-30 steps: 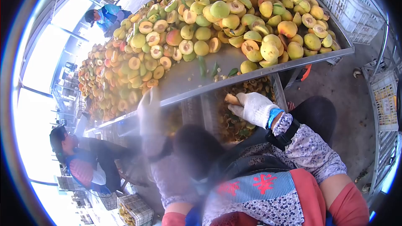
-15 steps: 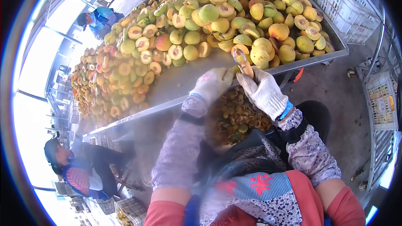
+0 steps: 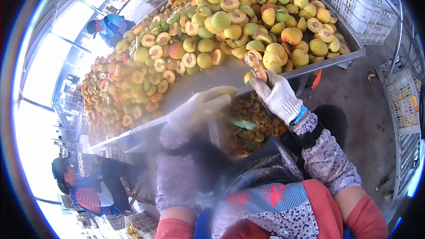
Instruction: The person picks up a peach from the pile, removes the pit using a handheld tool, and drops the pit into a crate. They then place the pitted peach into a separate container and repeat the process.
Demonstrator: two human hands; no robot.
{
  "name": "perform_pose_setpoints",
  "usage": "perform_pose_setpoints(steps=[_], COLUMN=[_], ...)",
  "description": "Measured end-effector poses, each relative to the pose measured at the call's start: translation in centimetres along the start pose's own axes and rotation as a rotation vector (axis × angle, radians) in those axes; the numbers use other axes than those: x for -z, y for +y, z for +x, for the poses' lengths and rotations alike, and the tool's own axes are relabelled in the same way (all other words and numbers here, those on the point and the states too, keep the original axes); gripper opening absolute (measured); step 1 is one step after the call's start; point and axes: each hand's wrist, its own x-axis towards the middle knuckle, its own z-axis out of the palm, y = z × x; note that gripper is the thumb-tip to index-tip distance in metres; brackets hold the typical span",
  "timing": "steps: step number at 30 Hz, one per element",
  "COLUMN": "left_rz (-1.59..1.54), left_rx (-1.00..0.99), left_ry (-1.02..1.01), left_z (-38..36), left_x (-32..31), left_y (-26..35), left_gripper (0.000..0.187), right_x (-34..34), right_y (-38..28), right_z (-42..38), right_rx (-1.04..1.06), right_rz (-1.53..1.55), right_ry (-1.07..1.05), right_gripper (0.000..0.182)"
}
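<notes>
My right hand [image 3: 280,94], in a white knitted glove, is closed on the wooden handle of a tool with a looped metal end [image 3: 252,60]. A small yellow-green fruit [image 3: 249,77] sits beside its fingertips at the table edge. My left hand [image 3: 201,108], gloved too, hangs over the near rim of the metal table [image 3: 177,89], smeared by motion, so its fingers cannot be made out well. Halved and whole yellow-green fruits [image 3: 220,20] are heaped on the table. A green leaf-like piece [image 3: 243,124] shows below my left hand.
Fruit pieces [image 3: 256,110] lie beneath the table edge. White crates [image 3: 354,9] stand behind the table, and a crate on a metal rack [image 3: 403,102] is at the right. One co-worker [image 3: 90,190] sits at the lower left, another [image 3: 108,28] at the far side.
My left hand has moved left and down, away from my right hand. A green leaf-like piece now shows below it. My right hand stays closed on the tool, nearly unmoved.
</notes>
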Motion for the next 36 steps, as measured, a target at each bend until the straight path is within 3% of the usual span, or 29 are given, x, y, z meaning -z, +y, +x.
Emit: perform_pose_setpoints(steps=[2, 3, 5, 6, 8, 9, 11, 12, 15, 17, 18, 19, 21, 22, 24, 25, 27, 36], left_rz=[-0.232, -0.227, -0.064, -0.062, 0.539, 0.534, 0.903, 0.901, 0.688, 0.582, 0.380, 0.380, -0.463, -0.461, -0.291, -0.294, -0.833, -0.852], left_rx=[0.278, 0.276, 0.463, 0.461, 0.296, 0.294, 0.300, 0.302, 0.431, 0.436, 0.402, 0.407, 0.091, 0.092, -0.093, -0.090, 0.091, 0.019], left_ry=[0.002, 0.007, 0.265, 0.266, 0.599, 0.598, 0.734, 0.733, 0.587, 0.343, 0.372, 0.369, 0.500, 0.503, 0.578, 0.582, 0.575, 0.717], left_z=[-0.5, 0.0, 2.2, 3.5, 6.1, 7.6, 11.0, 11.9, 12.8, 11.9, 10.8, 9.6, 6.6, 5.9, 4.6, 3.8, 2.5, 2.2], left_x=[1.4, 2.7, 5.1, 5.9, 7.2, 6.9, 5.3, 5.0, 4.8, 5.8, 6.0, 5.5, 4.3, 3.9, 2.4, 1.5, -1.0, -2.9], left_y=[1.4, 0.8, -2.1, -3.2, -5.3, -5.8, -6.6, -6.9, -7.2, -7.0, -7.0, -7.2, -6.6, -7.2, -7.4, -7.5, -2.9, -4.1], left_gripper=[0.051, 0.051, 0.061, 0.061, 0.066, 0.066, 0.063, 0.063, 0.060, 0.064, 0.058, 0.058, 0.047, 0.047, 0.048, 0.048, 0.056, 0.063], right_x=[-0.1, -0.1, -0.1, -0.9, -1.1, -1.2, -2.3, -2.0, -3.8, -3.9, -3.8, -3.9, -4.6, -4.9, -5.3, -5.5, -5.6, -6.7], right_y=[-0.4, -0.8, -1.7, -1.4, -1.9, -2.2, -2.2, -2.5, -1.7, -1.6, -1.8, -1.9, -1.7, -1.8, -2.2, -2.6, -3.5, -3.8], right_z=[-0.1, 0.0, 0.1, 0.1, 0.2, 0.4, 0.3, 0.6, 0.6, 0.8, 0.9, 0.8, 0.4, 0.4, 0.3, 0.3, 0.3, -0.7], right_rx=[0.005, 0.012, -0.239, -0.172, -0.239, -0.260, -0.223, -0.300, -0.268, -0.229, -0.233, -0.237, -0.154, -0.066, -0.062, -0.059, -0.073, -0.155], right_rz=[0.023, 0.025, 0.258, 0.296, 0.296, 0.337, 0.351, 0.285, 0.319, 0.275, 0.285, 0.296, 0.232, 0.163, 0.095, 0.025, 0.042, -0.152], right_ry=[-0.004, -0.002, -0.031, 0.022, -0.046, -0.062, -0.101, -0.189, -0.155, -0.143, -0.139, -0.136, -0.073, -0.005, -0.036, -0.064, -0.081, -0.269], right_gripper=[0.027, 0.027, 0.029, 0.029, 0.027, 0.027, 0.026, 0.025, 0.024, 0.023, 0.022, 0.022, 0.022, 0.022, 0.023, 0.023, 0.024, 0.028])
